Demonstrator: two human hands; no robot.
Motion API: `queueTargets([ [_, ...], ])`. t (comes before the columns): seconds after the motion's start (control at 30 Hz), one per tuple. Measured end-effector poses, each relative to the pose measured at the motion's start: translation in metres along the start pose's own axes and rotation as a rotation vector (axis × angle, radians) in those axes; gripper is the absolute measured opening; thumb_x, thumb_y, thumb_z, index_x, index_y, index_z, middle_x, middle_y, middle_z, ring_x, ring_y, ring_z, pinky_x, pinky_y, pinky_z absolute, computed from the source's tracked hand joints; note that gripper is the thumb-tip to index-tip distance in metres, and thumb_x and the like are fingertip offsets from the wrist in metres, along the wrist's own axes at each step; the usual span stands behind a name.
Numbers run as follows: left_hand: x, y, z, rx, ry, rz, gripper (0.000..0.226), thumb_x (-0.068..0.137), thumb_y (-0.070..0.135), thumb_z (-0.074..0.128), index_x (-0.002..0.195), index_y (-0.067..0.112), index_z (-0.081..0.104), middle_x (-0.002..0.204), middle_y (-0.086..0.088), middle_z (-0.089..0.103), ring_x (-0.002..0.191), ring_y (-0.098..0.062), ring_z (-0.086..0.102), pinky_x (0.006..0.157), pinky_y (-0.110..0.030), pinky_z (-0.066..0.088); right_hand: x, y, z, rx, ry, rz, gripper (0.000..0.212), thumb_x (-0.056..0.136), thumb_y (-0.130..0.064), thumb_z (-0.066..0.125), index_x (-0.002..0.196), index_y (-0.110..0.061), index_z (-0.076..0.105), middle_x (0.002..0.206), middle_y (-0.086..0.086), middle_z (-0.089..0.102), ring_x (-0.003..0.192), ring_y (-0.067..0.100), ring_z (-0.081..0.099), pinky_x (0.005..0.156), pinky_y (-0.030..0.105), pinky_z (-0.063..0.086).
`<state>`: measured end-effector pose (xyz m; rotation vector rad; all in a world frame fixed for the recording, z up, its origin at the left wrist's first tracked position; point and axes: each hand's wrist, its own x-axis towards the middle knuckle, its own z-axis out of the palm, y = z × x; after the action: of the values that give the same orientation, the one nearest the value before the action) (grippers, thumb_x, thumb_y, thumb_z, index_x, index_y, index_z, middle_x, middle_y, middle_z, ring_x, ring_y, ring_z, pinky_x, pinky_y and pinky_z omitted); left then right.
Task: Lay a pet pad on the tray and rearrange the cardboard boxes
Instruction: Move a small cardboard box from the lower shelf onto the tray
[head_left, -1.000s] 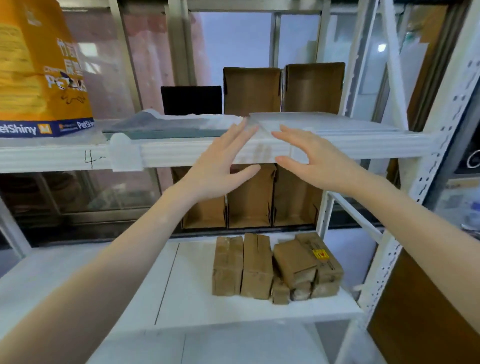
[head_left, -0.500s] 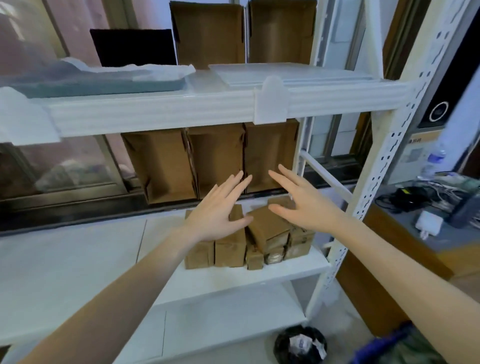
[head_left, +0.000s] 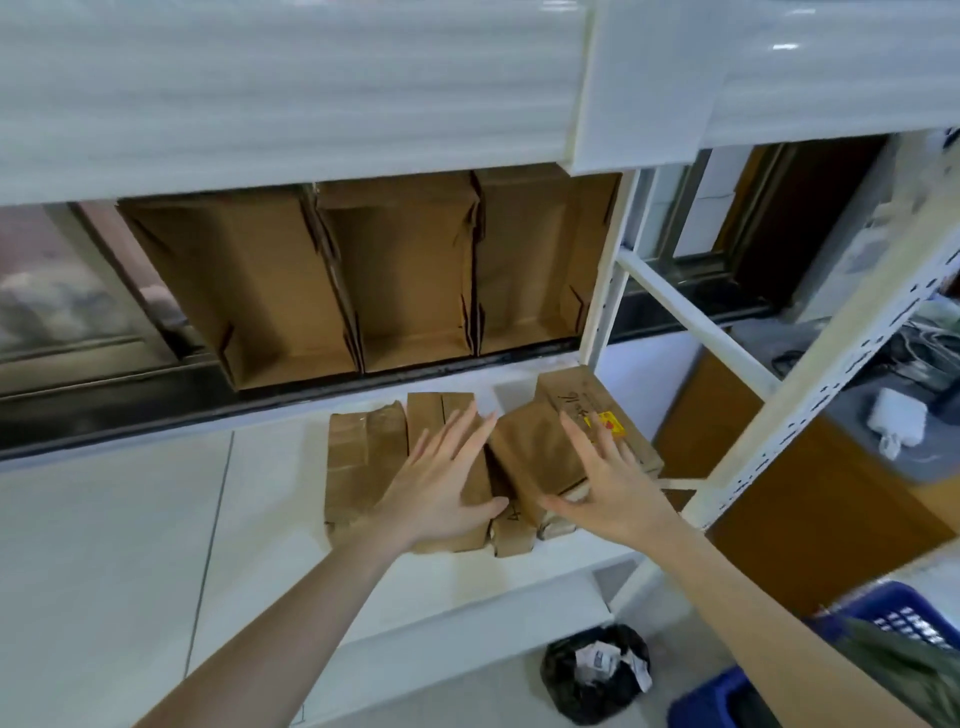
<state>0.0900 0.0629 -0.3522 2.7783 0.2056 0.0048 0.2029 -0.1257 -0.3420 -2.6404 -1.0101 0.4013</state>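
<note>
Several flat brown cardboard boxes (head_left: 363, 457) lie bunched on the white middle shelf (head_left: 130, 519). My left hand (head_left: 441, 483) is spread flat over the second box from the left, fingers apart, palm down. My right hand (head_left: 608, 483) is spread over a tilted box (head_left: 530, 457) that leans on its neighbours, next to a box with a yellow sticker (head_left: 608, 421). Neither hand grips anything. Three open cardboard bins (head_left: 405, 280) stand upright behind the shelf. The tray and pet pad on the upper shelf are hidden behind its white front edge (head_left: 311, 88).
A white perforated upright (head_left: 810, 374) and a diagonal brace (head_left: 696, 322) bound the shelf on the right. Below are a black rubbish bag (head_left: 597, 675) and a blue basket (head_left: 904, 618). A desk with cables and a white charger (head_left: 898, 421) is at right.
My view dropped from the upper shelf to the middle shelf. Both hands came down from the pad's edge and now rest spread over the cardboard boxes.
</note>
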Motion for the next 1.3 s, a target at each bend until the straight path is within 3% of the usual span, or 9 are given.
queueTargets([
  [0.2,0.018,-0.023,0.021,-0.022,-0.034,-0.003,0.092,0.084,0.061,0.05,0.146,0.038,-0.015,0.157,0.009,-0.021,0.145,-0.011,-0.018,0.12,-0.043,-0.002,0.031,0.005,0.025,-0.036,-0.041,0.118,0.1,0.078,-0.065,0.055,0.148,-0.036,-0.009,0.159,0.011,-0.012,0.146,0.036,-0.001,0.117,0.052,0.009],
  [0.4,0.028,-0.035,0.04,-0.003,-0.086,-0.012,0.093,0.084,0.063,0.048,0.146,0.037,-0.016,0.156,0.007,-0.024,0.145,-0.013,-0.019,0.119,-0.042,-0.005,0.045,0.007,0.04,-0.045,-0.03,0.179,0.104,0.074,-0.067,0.057,0.148,-0.034,-0.007,0.159,0.014,-0.003,0.145,0.035,0.007,0.117,0.052,0.01],
  [0.5,0.029,-0.038,0.044,-0.001,-0.087,-0.003,0.093,0.084,0.063,0.048,0.145,0.038,-0.017,0.156,0.008,-0.024,0.144,-0.012,-0.019,0.117,-0.041,-0.007,0.049,0.006,0.044,-0.029,-0.03,0.191,0.099,0.074,-0.06,0.062,0.147,-0.028,0.002,0.155,0.016,0.01,0.141,0.035,0.016,0.114,0.05,0.019],
  [0.63,0.029,-0.041,0.04,0.016,-0.079,-0.007,0.093,0.084,0.062,0.048,0.145,0.038,-0.018,0.156,0.007,-0.025,0.144,-0.013,-0.02,0.119,-0.044,-0.005,0.049,-0.001,0.042,-0.007,0.027,0.207,0.089,0.069,-0.049,0.069,0.138,-0.019,0.021,0.132,0.015,0.034,0.123,0.033,0.031,0.099,0.042,0.039],
  [0.83,0.017,-0.037,0.013,0.024,-0.003,-0.026,0.096,0.081,0.065,0.05,0.144,0.041,-0.018,0.156,0.01,-0.024,0.144,-0.011,-0.02,0.117,-0.041,-0.007,0.037,-0.02,0.016,-0.028,0.121,0.14,0.081,0.069,-0.05,0.068,0.132,-0.017,0.028,0.125,0.015,0.038,0.117,0.033,0.033,0.094,0.04,0.04],
  [1.03,-0.009,-0.013,-0.031,0.056,0.057,-0.053,0.099,0.079,0.067,0.051,0.143,0.041,-0.02,0.157,0.008,-0.024,0.145,-0.014,-0.018,0.117,-0.041,-0.006,0.006,-0.044,-0.025,-0.05,0.167,0.051,0.084,0.07,-0.058,0.065,0.134,-0.021,0.026,0.135,0.011,0.035,0.127,0.032,0.031,0.102,0.042,0.037],
  [1.3,-0.076,0.033,-0.101,0.125,0.238,-0.002,0.102,0.077,0.066,0.055,0.143,0.043,-0.018,0.158,0.008,-0.018,0.147,-0.014,-0.008,0.115,-0.036,-0.004,-0.071,-0.097,-0.092,-0.068,0.157,-0.181,0.087,0.07,-0.063,0.063,0.138,-0.027,0.024,0.133,0.007,0.036,0.125,0.026,0.031,0.102,0.041,0.041],
])
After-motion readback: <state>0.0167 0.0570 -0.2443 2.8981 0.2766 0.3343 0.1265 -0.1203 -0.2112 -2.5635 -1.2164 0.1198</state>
